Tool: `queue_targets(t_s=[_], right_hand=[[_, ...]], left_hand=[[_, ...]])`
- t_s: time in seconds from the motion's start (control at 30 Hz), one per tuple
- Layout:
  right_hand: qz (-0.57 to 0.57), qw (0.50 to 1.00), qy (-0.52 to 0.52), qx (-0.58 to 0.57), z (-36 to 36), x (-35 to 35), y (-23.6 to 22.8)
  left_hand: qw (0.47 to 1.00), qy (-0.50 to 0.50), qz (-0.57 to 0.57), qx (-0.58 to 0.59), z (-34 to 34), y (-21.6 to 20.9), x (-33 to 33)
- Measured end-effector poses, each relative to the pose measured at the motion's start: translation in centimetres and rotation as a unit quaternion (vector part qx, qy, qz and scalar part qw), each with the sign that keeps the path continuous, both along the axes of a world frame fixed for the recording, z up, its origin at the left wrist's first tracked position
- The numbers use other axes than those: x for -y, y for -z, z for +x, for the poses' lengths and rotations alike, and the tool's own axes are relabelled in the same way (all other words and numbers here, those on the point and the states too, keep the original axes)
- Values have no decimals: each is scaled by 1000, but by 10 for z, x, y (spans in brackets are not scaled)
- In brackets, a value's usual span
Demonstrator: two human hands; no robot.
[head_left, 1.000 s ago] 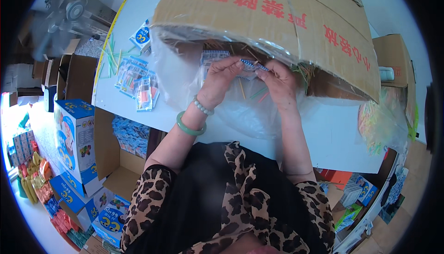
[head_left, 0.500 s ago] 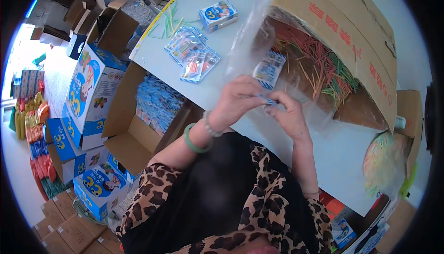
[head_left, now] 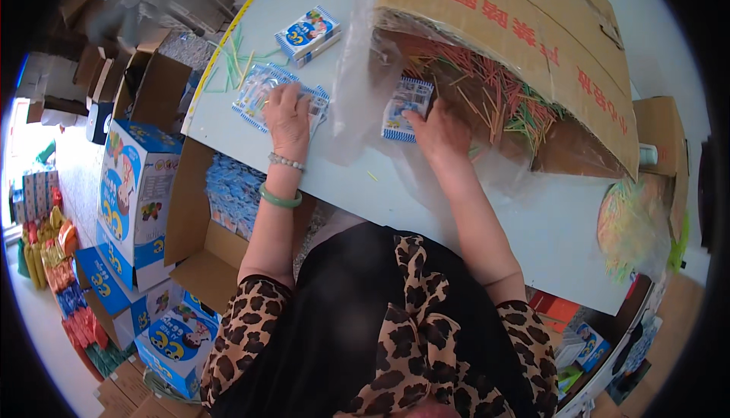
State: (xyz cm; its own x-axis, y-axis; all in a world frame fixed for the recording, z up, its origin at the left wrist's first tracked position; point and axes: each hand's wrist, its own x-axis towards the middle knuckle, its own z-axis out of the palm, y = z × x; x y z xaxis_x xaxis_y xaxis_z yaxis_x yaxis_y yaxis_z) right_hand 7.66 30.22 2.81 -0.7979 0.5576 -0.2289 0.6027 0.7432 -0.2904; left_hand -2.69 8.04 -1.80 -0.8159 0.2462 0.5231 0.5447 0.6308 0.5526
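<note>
My left hand (head_left: 287, 121) rests over a small pile of clear, blue-edged packets (head_left: 252, 98) on the left of the table, its bent fingers apart on top of them. Beside the mouth of the big carton, my right hand (head_left: 443, 135) has its thumb on the right part of another flat blue-and-white packet (head_left: 401, 114), and its fingers reach the packet's edge. The fingertips' undersides are hidden. Inside the tilted carton (head_left: 525, 15) lie many thin red, green and tan sticks (head_left: 494, 98).
A small blue-and-white box (head_left: 308, 35) and loose green sticks (head_left: 232, 64) lie beyond the pile. Clear plastic film (head_left: 353, 91) hangs from the carton. Below the table's left edge stands an open carton of blue packets (head_left: 228, 197). A bag of pale sticks (head_left: 631, 220) sits at right.
My hands, together around a small striped packet before, have parted. The left moved left onto the packet pile, the right up to the packet by the carton. The whole view has shifted slightly.
</note>
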Motion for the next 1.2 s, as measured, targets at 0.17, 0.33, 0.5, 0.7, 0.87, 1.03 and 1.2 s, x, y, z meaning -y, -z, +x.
queue_targets(t_s=[0.17, 0.33, 0.5, 0.7, 0.87, 1.03, 1.2], right_hand=[[-106, 992, 44, -49, -4, -15, 28], [-116, 989, 38, -88, 2, -28, 34], [-234, 948, 72, -203, 18, -33, 33], [-445, 837, -12, -318, 36, -37, -1], [-233, 910, -114, -324, -6, -70, -5], [142, 856, -194, -458, -84, -144, 62], [145, 885, -189, -401, -80, -121, 43]], left_hand=[[973, -120, 18, -198, 27, -31, -5], [974, 186, -8, -126, 106, -66, -38], [968, 224, 59, 98, 98, -54, -91], [911, 107, 178, 357, 71, -53, -124], [721, 144, 432, 523, 57, -44, -123], [748, 136, 382, 525, 60, -46, -128], [787, 153, 324, 502, 60, -44, -119]])
